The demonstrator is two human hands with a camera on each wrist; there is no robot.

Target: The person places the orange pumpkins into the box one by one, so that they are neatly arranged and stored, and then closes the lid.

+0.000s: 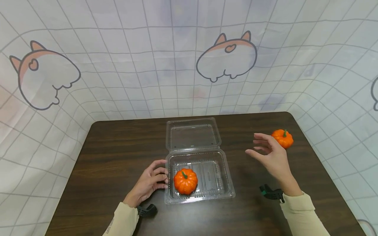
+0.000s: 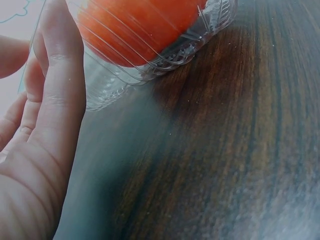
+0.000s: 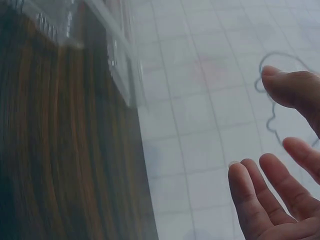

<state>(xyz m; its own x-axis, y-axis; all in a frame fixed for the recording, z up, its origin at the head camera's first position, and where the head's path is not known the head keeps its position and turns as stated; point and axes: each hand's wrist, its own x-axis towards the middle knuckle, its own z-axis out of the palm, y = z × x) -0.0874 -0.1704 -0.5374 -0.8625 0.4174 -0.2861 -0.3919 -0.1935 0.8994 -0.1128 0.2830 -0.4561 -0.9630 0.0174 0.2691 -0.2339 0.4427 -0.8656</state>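
Observation:
A clear plastic clamshell container [image 1: 211, 196] stands with its lid [image 1: 193, 134] laid back. In its left half sits an orange toy pumpkin [image 1: 185, 182] with a green stem, also seen through the clear wall as an orange body [image 2: 137, 30] in the left wrist view. My left hand [image 1: 152, 178] holds the container's left rim, fingers bent at the edge. Over the table to the right, my right hand [image 1: 273, 157] has thumb and fingers spread apart with nothing between them. Just beyond it lies a second orange pumpkin [image 1: 283, 139], partly covered by the hand.
The dark wood-grain table [image 1: 118, 147] carries everything. A white grid-patterned cloth [image 1: 147, 72] with cartoon drawings hangs behind it and along both sides. Dark wrist devices [image 1: 271, 192] sit on both arms.

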